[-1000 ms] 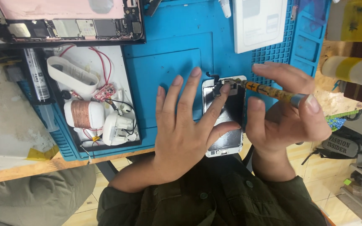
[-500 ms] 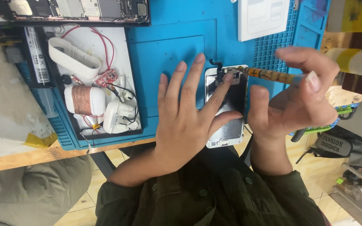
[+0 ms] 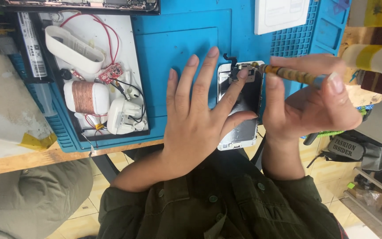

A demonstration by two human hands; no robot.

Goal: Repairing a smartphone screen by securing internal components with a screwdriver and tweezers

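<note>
Blue silicone repair mat covers the wooden bench; one head view only. Opened phone screen assembly lies at the mat's near edge, right of the white tray of wired parts. Left hand spread flat, fingers pinning the assembly, gripping nothing. Right hand closed around a yellow-handled screwdriver, tip at the assembly's top end. Judged light, thin, fragile; hold by its edges.

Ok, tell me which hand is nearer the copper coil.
Left. The left hand lies just right of the copper coil; the right hand is farther right, holding the screwdriver.
</note>
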